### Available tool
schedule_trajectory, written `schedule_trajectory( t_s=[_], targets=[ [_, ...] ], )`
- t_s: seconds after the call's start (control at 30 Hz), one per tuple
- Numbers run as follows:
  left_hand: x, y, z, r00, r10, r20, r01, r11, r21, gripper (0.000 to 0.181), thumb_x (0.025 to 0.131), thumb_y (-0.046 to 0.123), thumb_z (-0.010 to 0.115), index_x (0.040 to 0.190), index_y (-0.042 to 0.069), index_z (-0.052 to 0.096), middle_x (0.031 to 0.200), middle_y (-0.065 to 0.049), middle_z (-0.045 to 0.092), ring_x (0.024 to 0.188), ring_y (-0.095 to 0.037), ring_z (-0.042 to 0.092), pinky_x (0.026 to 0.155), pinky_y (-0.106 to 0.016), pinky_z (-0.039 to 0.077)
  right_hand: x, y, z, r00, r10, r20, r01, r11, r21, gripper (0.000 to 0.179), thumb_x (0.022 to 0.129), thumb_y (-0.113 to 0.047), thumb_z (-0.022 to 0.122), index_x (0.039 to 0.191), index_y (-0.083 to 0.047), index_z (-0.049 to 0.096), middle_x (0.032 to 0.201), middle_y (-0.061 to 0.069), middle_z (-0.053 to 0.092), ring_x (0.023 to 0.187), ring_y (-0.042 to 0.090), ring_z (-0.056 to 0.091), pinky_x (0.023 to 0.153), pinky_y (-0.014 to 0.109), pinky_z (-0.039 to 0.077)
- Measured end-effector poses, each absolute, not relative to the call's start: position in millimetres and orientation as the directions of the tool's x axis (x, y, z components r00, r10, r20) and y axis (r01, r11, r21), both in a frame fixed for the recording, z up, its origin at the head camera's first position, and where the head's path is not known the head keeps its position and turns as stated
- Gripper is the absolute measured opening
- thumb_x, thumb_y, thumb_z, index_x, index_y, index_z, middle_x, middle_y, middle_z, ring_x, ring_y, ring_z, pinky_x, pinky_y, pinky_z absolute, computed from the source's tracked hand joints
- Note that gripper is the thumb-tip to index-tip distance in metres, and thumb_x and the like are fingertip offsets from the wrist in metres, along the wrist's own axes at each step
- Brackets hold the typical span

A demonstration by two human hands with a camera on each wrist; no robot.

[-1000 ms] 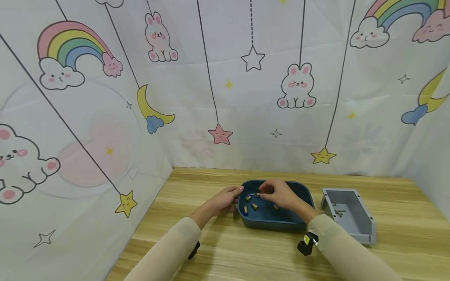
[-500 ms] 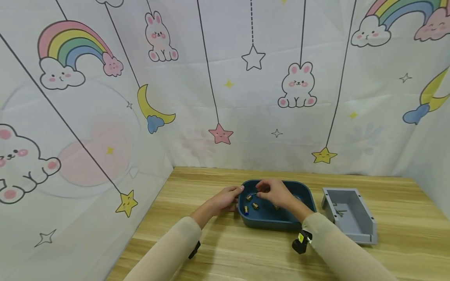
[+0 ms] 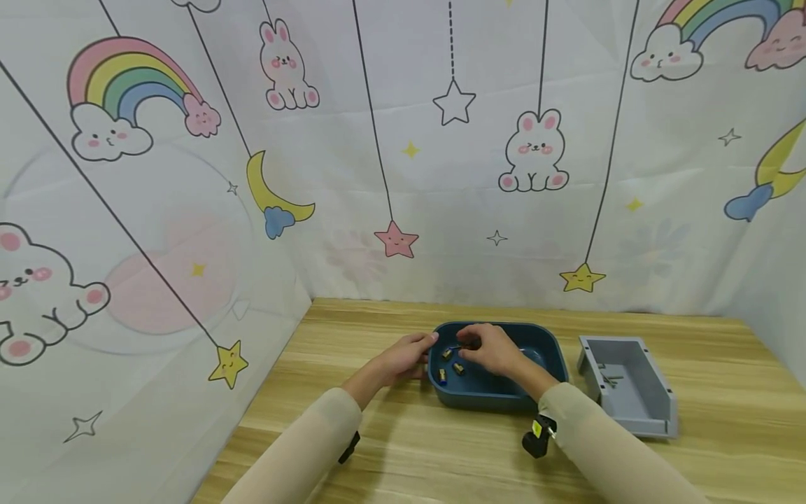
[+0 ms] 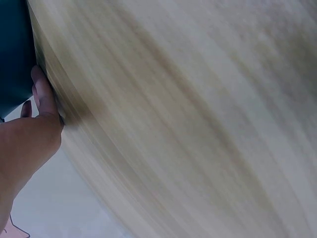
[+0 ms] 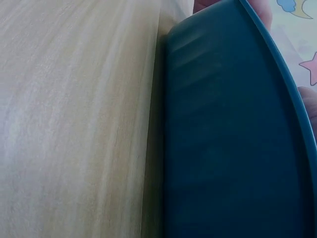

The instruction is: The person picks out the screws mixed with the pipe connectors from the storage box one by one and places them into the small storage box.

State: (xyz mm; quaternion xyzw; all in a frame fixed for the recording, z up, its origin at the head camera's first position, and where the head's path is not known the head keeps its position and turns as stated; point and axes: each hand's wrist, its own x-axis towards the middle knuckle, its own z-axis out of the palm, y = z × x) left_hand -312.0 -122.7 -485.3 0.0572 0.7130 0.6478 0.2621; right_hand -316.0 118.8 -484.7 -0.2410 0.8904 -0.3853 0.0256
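A dark blue plastic tray (image 3: 485, 402) stands on the wooden table. My left hand (image 3: 403, 358) holds its left end, thumb at the rim and other fingers along the outer wall. The left wrist view shows those fingers against the tray's side. Over the tray, my right hand (image 3: 494, 348) has thumb and index finger curled around a small dark brass fitting (image 3: 471, 344), mostly hidden by the fingers. A thin shiny piece (image 3: 453, 348) lies just left of the fingertips. Several brass fittings with blue parts, such as one fitting (image 3: 458, 368), lie on the tray floor.
A grey open-fronted bin (image 3: 642, 392) stands right of the tray, with a few thin metal pins (image 3: 609, 379) inside. A white printed cloth (image 3: 441, 168) rises behind the table. In the right wrist view the tray wall (image 5: 233, 124) fills the right half.
My right hand has shifted slightly left within the tray, its fingers curling further in. A fitting seen earlier beneath that hand is no longer visible. My left hand stays at the tray's end.
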Motion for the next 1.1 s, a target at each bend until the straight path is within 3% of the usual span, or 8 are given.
schedule_trajectory(
  t_s=[0.27, 0.83, 1.1],
  targets=[
    [-311.8, -123.0, -485.1, -0.860, 0.415, -0.298, -0.254, 0.159, 0.954, 0.054, 0.115, 0.041, 0.049, 0.148, -0.002, 0.052, 0.130, -0.019, 0.062, 0.109, -0.022, 0.063, 0.089, -0.039, 0.062, -314.9, 115.5, -484.0, -0.867, -0.479, 0.135, -0.440, 0.612, -0.657, 0.036, 0.098, -0.011, 0.077, 0.131, 0.003, 0.070, 0.126, 0.017, 0.073, 0.115, 0.034, 0.069, 0.098, 0.051, 0.057],
    [-310.2, -122.4, -483.0, -0.857, 0.423, -0.296, -0.244, 0.173, 0.954, 0.058, 0.114, 0.043, 0.050, 0.150, -0.002, 0.051, 0.130, -0.019, 0.064, 0.112, -0.023, 0.067, 0.092, -0.042, 0.062, -316.0, 108.2, -484.8, -0.861, -0.480, 0.171, -0.491, 0.693, -0.527, 0.026, 0.095, -0.009, 0.080, 0.117, 0.002, 0.075, 0.111, 0.015, 0.075, 0.100, 0.031, 0.071, 0.088, 0.049, 0.059],
    [-310.4, -122.9, -483.8, -0.861, 0.410, -0.301, -0.238, 0.199, 0.951, 0.057, 0.114, 0.043, 0.049, 0.151, 0.000, 0.052, 0.129, -0.017, 0.066, 0.113, -0.023, 0.068, 0.093, -0.042, 0.061, -314.4, 104.6, -490.1, -0.852, -0.492, 0.179, -0.511, 0.708, -0.488, 0.019, 0.093, -0.007, 0.081, 0.110, -0.001, 0.076, 0.099, 0.009, 0.069, 0.086, 0.021, 0.063, 0.081, 0.045, 0.057]
  ],
)
